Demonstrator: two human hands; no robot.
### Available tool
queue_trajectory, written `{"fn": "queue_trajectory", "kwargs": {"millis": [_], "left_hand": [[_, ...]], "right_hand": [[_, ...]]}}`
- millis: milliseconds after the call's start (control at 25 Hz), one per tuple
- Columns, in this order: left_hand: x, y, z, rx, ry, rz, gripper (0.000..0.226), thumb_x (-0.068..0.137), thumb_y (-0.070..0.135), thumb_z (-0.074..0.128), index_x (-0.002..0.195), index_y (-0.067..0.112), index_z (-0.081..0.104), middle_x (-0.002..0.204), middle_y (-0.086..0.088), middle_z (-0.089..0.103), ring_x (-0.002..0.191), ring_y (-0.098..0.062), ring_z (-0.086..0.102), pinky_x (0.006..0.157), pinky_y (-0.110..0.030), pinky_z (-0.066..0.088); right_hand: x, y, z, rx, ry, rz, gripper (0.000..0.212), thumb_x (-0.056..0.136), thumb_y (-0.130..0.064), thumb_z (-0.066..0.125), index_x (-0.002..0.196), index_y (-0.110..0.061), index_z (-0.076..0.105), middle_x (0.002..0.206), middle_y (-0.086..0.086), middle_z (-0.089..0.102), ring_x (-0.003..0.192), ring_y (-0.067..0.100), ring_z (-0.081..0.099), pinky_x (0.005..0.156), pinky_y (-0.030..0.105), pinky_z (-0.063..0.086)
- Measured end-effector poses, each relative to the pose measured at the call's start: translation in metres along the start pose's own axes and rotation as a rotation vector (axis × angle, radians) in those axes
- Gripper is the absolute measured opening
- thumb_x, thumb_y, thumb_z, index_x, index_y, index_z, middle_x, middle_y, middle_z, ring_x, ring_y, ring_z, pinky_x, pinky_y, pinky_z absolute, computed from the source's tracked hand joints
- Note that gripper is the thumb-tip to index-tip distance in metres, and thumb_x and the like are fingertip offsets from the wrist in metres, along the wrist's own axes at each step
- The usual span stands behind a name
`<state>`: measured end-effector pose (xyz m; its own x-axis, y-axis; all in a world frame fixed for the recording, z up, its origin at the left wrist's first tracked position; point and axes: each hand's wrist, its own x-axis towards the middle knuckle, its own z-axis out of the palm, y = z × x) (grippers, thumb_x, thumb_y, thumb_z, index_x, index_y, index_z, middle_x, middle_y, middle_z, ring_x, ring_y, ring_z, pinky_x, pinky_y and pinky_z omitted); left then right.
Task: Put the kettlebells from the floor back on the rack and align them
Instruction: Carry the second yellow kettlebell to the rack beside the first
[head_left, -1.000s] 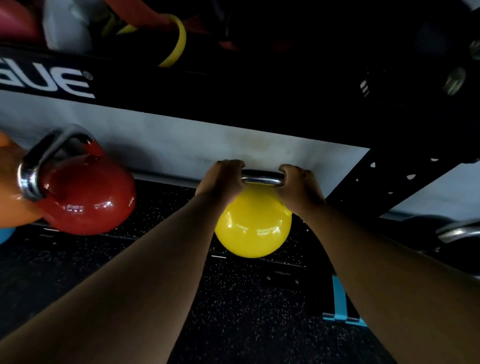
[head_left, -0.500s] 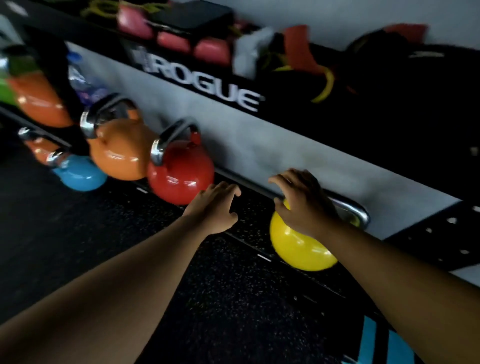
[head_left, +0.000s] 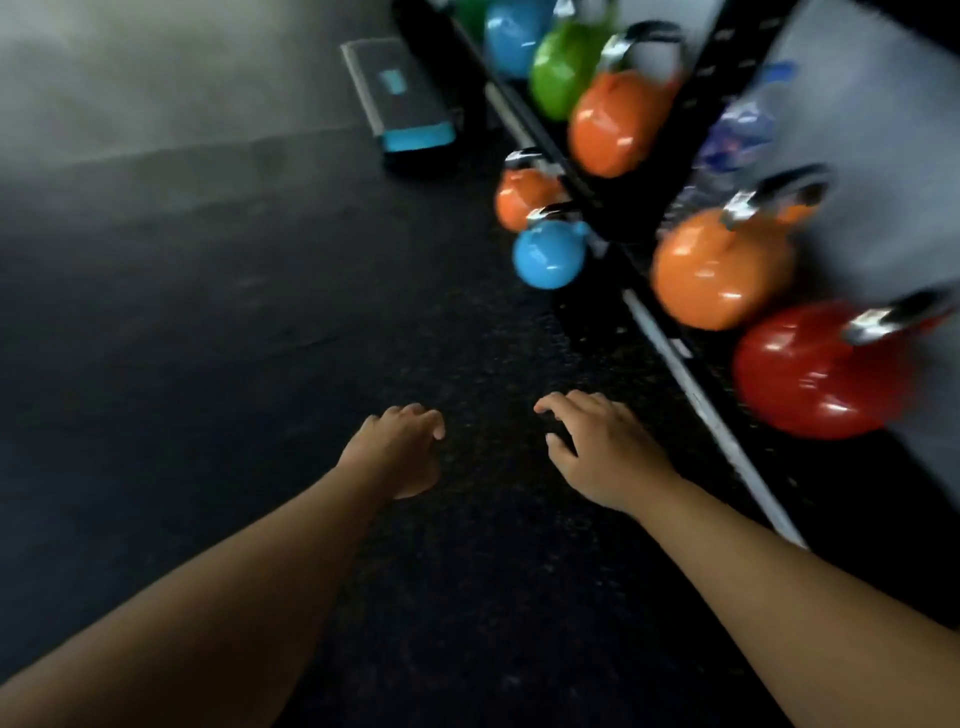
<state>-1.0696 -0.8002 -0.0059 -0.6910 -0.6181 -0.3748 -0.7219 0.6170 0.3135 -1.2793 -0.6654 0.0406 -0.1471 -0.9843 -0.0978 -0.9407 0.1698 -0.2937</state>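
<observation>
A small blue kettlebell (head_left: 549, 253) and a small orange kettlebell (head_left: 524, 195) stand on the dark floor beside the rack's front rail (head_left: 691, 384). On the rack's low shelf sit a red kettlebell (head_left: 810, 371) and a large orange kettlebell (head_left: 719, 267). Farther along the rack are another orange kettlebell (head_left: 618, 119), a green one (head_left: 561, 73) and a blue one (head_left: 511, 36). My left hand (head_left: 400, 449) and my right hand (head_left: 602, 447) hover over the floor with fingers loosely apart and nothing in them. The picture is blurred.
A black step platform with a teal edge (head_left: 402, 98) lies on the floor at the far end of the rack. A plastic water bottle (head_left: 737, 130) stands on the rack behind the orange kettlebells. A black upright (head_left: 711, 78) divides the rack.
Both hands have let go of the yellow kettlebell on the shelf and pulled back over the floor. The view has swung left along the rack; the yellow kettlebell is out of view.
</observation>
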Motion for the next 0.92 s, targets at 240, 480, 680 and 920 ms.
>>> {"fn": "queue_trajectory", "kwargs": {"millis": [240, 480, 680, 920], "left_hand": [[-0.140, -0.251, 0.021, -0.126, 0.009, -0.347, 0.041, 0.083, 0.025, 0.060, 0.123, 0.031, 0.052, 0.129, -0.002, 0.053, 0.120, -0.026, 0.049, 0.095, -0.044, 0.041], [-0.273, -0.407, 0.070, -0.301, 0.046, -0.650, 0.039, 0.079, 0.035, 0.060, 0.118, 0.032, 0.053, 0.123, -0.002, 0.055, 0.115, -0.028, 0.051, 0.092, -0.046, 0.040], [-0.367, -0.468, 0.185, -0.510, 0.001, -0.917, 0.044, 0.080, 0.045, 0.048, 0.121, 0.029, 0.054, 0.125, -0.002, 0.052, 0.116, -0.029, 0.048, 0.091, -0.048, 0.039], [-0.388, -0.487, 0.287, -0.752, 0.111, -0.957, 0.047, 0.097, 0.042, 0.027, 0.077, 0.015, 0.059, 0.083, -0.009, 0.061, 0.082, -0.028, 0.056, 0.070, -0.043, 0.046]], "right_hand": [[0.102, -0.244, 0.129, 0.084, -0.266, -0.293, 0.031, 0.094, -0.030, 0.050, 0.124, -0.029, 0.048, 0.111, -0.005, 0.059, 0.105, 0.018, 0.053, 0.096, 0.039, 0.042], [0.130, -0.434, 0.245, 0.095, -0.504, -0.431, 0.027, 0.095, -0.032, 0.050, 0.120, -0.025, 0.056, 0.111, -0.004, 0.061, 0.103, 0.018, 0.056, 0.092, 0.039, 0.046], [0.112, -0.526, 0.362, 0.090, -0.798, -0.462, 0.030, 0.095, -0.036, 0.049, 0.117, -0.021, 0.063, 0.116, -0.001, 0.062, 0.106, 0.020, 0.058, 0.091, 0.040, 0.049], [0.072, -0.548, 0.482, 0.075, -1.006, -0.516, 0.038, 0.099, -0.039, 0.033, 0.082, -0.019, 0.060, 0.099, 0.010, 0.059, 0.097, 0.032, 0.055, 0.083, 0.042, 0.045]]}}
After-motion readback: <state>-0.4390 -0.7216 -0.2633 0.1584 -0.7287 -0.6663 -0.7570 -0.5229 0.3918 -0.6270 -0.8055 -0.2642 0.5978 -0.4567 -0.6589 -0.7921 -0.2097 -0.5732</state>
